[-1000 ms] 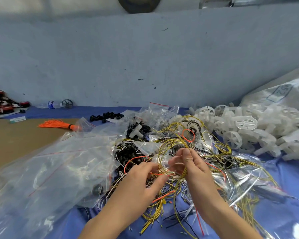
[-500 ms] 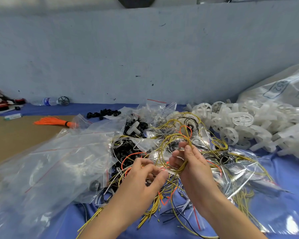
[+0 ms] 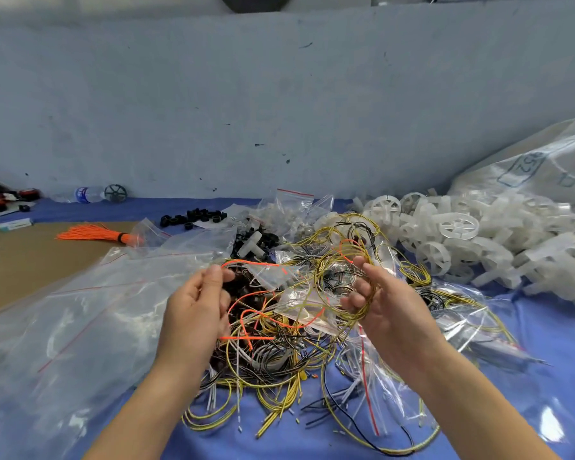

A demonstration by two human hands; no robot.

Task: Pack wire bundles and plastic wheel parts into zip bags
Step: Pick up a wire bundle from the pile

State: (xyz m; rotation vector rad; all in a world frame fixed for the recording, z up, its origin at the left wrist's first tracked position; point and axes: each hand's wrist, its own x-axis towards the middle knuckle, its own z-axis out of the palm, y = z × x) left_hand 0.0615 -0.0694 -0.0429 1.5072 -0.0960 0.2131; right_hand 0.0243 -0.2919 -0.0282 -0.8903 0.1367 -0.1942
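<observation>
A tangle of yellow, black, white and orange wires [image 3: 273, 356] lies on the blue cloth in front of me, mixed with small clear zip bags [image 3: 292, 293]. My right hand [image 3: 385, 303] holds a coiled loop of yellow wire [image 3: 342, 277] raised above the heap, its fingers curled round the coil. My left hand [image 3: 196, 310] is lifted beside it and pinches a thin orange wire [image 3: 246, 263] between thumb and fingers. A heap of white plastic wheel parts [image 3: 458, 234] lies at the right.
A big clear plastic bag [image 3: 63, 320] covers the left of the table. A large white sack [image 3: 538, 174] leans at the far right. Black parts [image 3: 193, 217], an orange wire bundle [image 3: 93, 234] and a water bottle [image 3: 83, 194] lie at the back left. Grey wall behind.
Both hands have risen and parted. The right hand has lifted the yellow coil away from the heap, and the left hand has drawn out an orange wire to the left.
</observation>
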